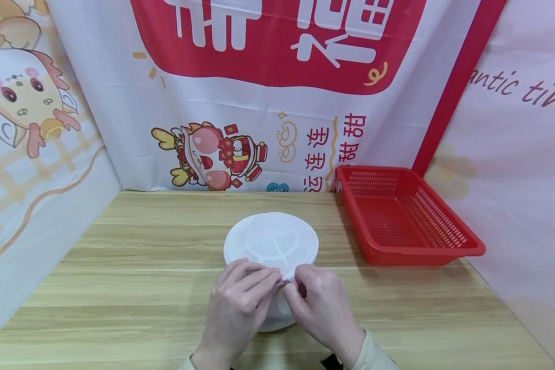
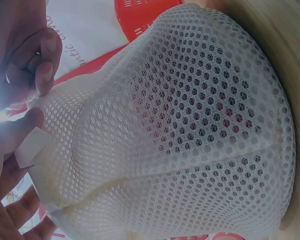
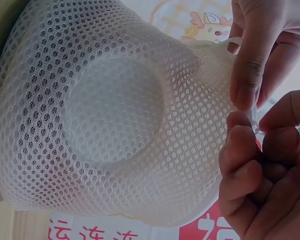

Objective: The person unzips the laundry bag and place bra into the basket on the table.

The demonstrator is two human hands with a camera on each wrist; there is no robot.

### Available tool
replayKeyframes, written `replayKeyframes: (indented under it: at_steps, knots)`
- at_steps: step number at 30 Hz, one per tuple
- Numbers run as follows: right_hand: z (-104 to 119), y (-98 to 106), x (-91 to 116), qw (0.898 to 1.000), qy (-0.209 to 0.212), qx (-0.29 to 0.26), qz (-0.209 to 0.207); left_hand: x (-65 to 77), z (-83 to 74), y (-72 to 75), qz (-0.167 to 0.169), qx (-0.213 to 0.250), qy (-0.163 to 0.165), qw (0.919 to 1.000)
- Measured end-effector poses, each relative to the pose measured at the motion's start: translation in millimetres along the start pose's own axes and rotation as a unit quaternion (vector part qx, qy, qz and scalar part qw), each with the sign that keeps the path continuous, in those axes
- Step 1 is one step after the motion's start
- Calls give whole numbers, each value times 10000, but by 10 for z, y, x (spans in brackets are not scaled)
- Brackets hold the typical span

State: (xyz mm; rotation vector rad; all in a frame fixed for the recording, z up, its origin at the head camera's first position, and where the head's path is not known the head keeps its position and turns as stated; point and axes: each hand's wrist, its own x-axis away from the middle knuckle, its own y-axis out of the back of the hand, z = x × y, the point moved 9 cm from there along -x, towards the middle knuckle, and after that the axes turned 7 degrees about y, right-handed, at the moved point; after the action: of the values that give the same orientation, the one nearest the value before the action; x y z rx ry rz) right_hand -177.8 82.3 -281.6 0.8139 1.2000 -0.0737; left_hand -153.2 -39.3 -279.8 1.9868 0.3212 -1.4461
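Note:
A white mesh laundry bag (image 1: 272, 241), round and drum-shaped, stands on the wooden table with its flat lid upward. My left hand (image 1: 242, 295) pinches the near edge of the lid between thumb and fingers. Close beside it, my right hand (image 1: 321, 298) has curled fingers and pinches a small piece at the same edge, which looks like a zipper pull (image 3: 257, 127) but is mostly covered. A small white tab (image 2: 32, 147) shows by the left thumb. Through the mesh, a pale round shape (image 3: 115, 110) is visible in the right wrist view; what it is I cannot tell.
A red plastic basket (image 1: 398, 221) with slotted walls stands at the back right of the table (image 1: 143, 246). Printed cloths hang behind the table (image 1: 111, 103) and along both sides.

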Motion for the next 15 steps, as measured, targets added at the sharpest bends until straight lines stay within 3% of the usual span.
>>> replayKeyframes:
  at_steps: [6,15]
  knots:
    - [15,4,-3,9999,24,-143,91,-9,1,5,-16,76,54,10000]
    - [57,-24,-13,9988,49,-356,344,-6,-50,-32,-33,142,-232,9996]
